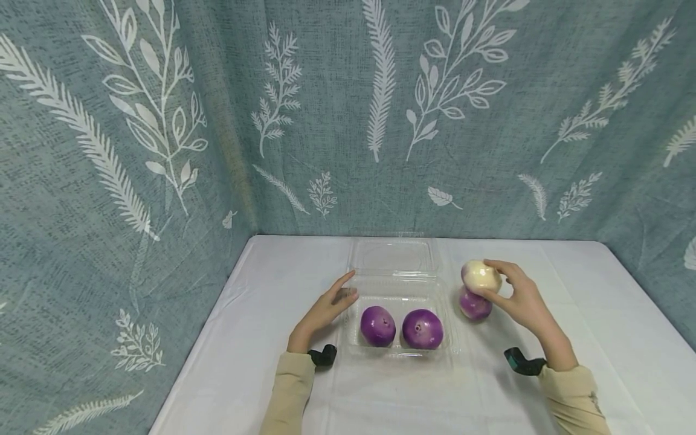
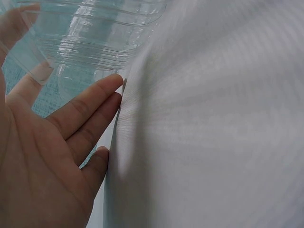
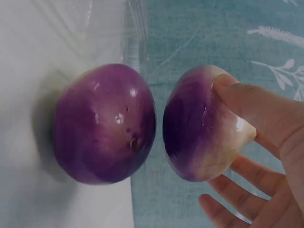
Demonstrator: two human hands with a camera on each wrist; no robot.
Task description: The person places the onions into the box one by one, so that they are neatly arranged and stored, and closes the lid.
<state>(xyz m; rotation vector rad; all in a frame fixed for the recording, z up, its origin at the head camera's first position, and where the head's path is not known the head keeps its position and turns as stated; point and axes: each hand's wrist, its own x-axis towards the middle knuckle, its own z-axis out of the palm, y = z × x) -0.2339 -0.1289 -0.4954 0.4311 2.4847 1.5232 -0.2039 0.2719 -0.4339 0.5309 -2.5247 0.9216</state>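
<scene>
My right hand (image 1: 524, 302) grips a purple-and-cream turnip (image 3: 204, 123) between thumb and fingers, its pointed cream end toward the palm. The held turnip is above another purple turnip (image 1: 475, 304) on the table; a narrow gap between the two shows in the right wrist view. Two more purple turnips, one on the left (image 1: 377, 326) and one on the right (image 1: 422, 329), sit side by side in the near half of a clear plastic clamshell box (image 1: 399, 287). My left hand (image 1: 325, 311) is at the box's left side, fingers spread. In the left wrist view, some fingertips show through the clear plastic.
The box's lid (image 1: 396, 257) lies folded back toward the far table edge. A white cloth covers the table (image 1: 304, 260). Green curtains (image 1: 337, 121) with white leaf prints hang behind and to the sides. Each wrist wears a small black camera mount.
</scene>
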